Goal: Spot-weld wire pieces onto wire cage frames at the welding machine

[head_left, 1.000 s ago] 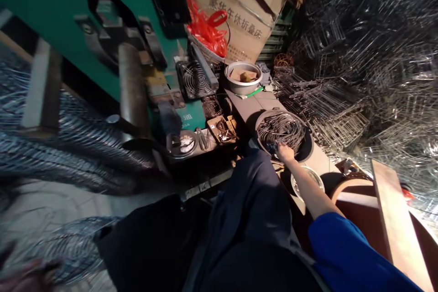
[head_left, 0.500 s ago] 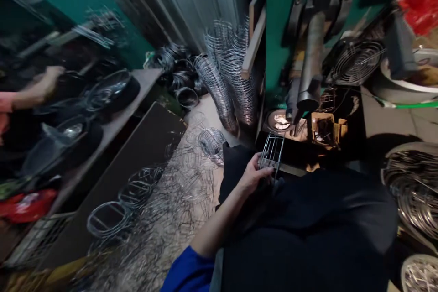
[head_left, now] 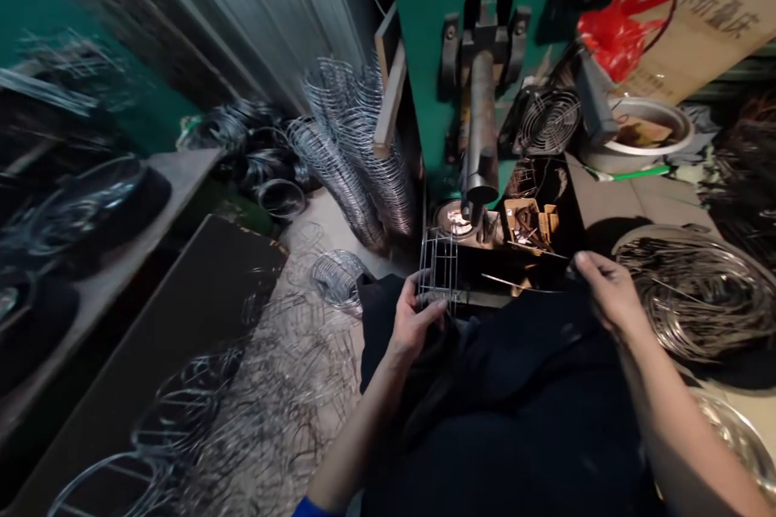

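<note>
My left hand (head_left: 413, 321) is closed on a small wire frame (head_left: 445, 262) with crossing bars, held upright above my lap. The thumb and fingers grip its lower left part. To the right, my right hand (head_left: 611, 291) pinches a thin bent wire (head_left: 538, 250). Its two prongs appear to point left, toward the frame, with a gap between them. Just beyond both hands is the machine's metal arm (head_left: 483, 129), its blunt end above a lit work spot. Dark cloth (head_left: 533, 388) covers my lap below the hands.
Rings of wire stand in tall stacks (head_left: 345, 153) left of the machine. Loose wire pieces (head_left: 284, 388) litter the floor. A round tray (head_left: 624, 246) of bent wires lies at right, near a white bucket (head_left: 682, 129). A small cardboard box (head_left: 526, 214) sits beyond my hands.
My right hand has come into view, holding a bent wire. The view has swung right. My left hand still grips the wire frame.
</note>
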{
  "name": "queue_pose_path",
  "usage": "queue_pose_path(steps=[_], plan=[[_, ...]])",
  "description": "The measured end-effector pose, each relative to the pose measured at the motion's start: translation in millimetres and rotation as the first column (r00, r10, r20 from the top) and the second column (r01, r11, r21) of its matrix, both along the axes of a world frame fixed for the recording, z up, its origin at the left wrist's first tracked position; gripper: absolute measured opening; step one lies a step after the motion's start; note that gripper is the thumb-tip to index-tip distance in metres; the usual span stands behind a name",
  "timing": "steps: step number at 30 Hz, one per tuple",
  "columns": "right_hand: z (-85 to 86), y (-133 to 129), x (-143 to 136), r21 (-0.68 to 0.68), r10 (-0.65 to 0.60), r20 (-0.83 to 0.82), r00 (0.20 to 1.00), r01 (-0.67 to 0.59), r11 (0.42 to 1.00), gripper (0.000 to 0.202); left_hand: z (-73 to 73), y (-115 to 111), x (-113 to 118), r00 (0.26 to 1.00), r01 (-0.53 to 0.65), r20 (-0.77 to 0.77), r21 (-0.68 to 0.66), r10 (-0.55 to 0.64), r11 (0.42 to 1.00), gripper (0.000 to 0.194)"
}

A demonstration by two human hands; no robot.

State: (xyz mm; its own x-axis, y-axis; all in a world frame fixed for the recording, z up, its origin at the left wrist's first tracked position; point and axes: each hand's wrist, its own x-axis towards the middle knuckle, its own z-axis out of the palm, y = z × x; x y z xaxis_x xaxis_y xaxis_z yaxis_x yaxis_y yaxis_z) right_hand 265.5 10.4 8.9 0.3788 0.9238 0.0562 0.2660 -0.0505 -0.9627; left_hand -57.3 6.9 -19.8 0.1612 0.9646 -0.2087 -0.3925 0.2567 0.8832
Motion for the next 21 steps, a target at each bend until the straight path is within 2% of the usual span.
queue_pose_path(steps=[3,6,13,21], plan=[[-4.2,-4.3,-14.6,-0.029,0.001,-0.001,1.000,-0.001,1.000,0.050,5.1,-1.1,4.7,1.000,-0.002,-0.012,-0.004,0.002,1.000,0.067],[-12.4,-3.0,-22.7,0.014,0.035,0.009,0.999,-0.035,0.999,0.055,6.7,-2.8,12.1,1.000,-0.001,-0.017,-0.013,0.000,1.000,0.067],[-20.4,11.7,-32.2,0.098,0.080,0.000,0.997,-0.080,0.992,0.053,-0.5,-2.0,25.5,1.000,-0.005,-0.027,-0.026,0.004,1.000,0.077],[-27.7,32.2,-42.3,0.087,0.136,0.017,0.991,-0.137,0.987,0.058,-2.7,10.1,36.2,0.994,-0.046,-0.095,-0.002,0.045,0.999,0.084]])
